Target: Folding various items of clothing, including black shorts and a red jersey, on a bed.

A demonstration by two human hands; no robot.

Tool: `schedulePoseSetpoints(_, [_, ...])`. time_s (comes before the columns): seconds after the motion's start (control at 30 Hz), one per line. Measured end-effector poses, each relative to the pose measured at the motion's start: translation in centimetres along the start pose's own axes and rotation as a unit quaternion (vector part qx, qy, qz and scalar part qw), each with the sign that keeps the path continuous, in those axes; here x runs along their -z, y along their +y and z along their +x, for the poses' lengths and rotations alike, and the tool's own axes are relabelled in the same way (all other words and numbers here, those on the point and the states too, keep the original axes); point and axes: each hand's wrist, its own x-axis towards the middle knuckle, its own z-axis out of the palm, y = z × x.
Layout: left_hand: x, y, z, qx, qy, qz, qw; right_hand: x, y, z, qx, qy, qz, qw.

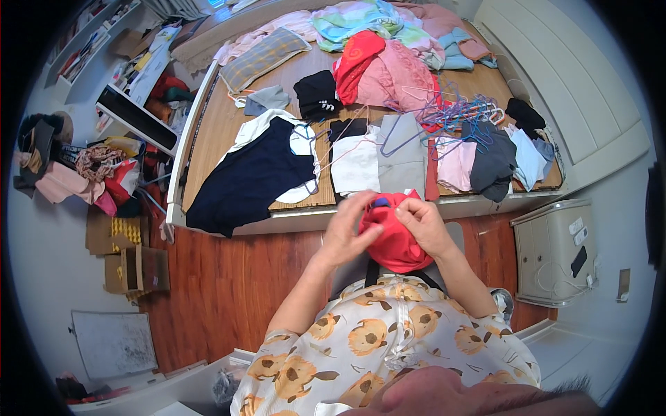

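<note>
A bunched red garment (397, 243) rests over my lap at the bed's front edge; its kind is hard to make out. My right hand (427, 225) pinches its upper right part between thumb and fingers. My left hand (350, 232) is at the garment's left side, fingers apart and thumb over the cloth. A small blue-purple patch (380, 202) shows at the top of the garment between my hands. Just beyond lie a folded white garment (355, 166) and a grey one (404, 156). To their left, a dark navy top (253, 173) is spread over a white garment.
A tangle of blue and purple hangers (458, 114) lies on the wooden bed board (215, 145), near folded pink and dark grey clothes (494, 163). Behind are a plaid pillow (267, 59) and pink bedding (399, 76). A cream cabinet (548, 253) stands right; cardboard boxes (139, 269) stand left.
</note>
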Motion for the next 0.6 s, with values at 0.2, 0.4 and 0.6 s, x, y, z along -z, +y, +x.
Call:
schedulePoseSetpoints(0.2, [-0.8,0.4,-0.5,0.154,-0.137,-0.091,0.974,-0.1,-0.1,-0.2,-0.026,0.001,0.001,1.0])
schedulePoseSetpoints(0.4, [-1.5,-0.5,-0.8,0.144,-0.092,-0.133,0.976,0.3,-0.4,-0.3,-0.022,0.027,0.027,0.999])
schedulePoseSetpoints(0.6, [-1.4,-1.2,-1.2,0.135,-0.082,-0.147,0.976,0.5,-0.6,-0.3,-0.023,0.034,0.001,0.999])
